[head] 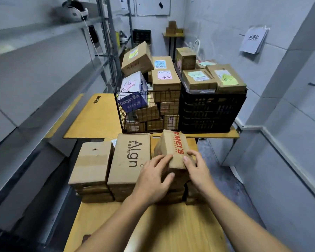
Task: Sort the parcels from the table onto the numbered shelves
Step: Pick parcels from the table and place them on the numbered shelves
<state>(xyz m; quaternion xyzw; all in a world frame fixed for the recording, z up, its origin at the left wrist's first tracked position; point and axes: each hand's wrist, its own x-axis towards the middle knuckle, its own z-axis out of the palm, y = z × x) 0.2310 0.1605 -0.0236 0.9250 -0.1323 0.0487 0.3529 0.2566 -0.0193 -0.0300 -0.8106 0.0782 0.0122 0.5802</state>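
Shelves point(44, 42) on your left: numbers unreadable. Table point(153, 230): 3 parcel stacks at its far edge. MEI'S parcel point(173, 148) sits tilted atop the right stack. Left hand point(153, 177) and right hand point(196, 166) both clasp its near end, fingers curled. Risk: the lift drags the boxes beneath off the right edge.

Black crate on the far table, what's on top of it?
Cardboard parcels with coloured notes are heaped above the rim of the black crate, at least four showing. They cover the opening, so whatever lies deeper inside cannot be seen.
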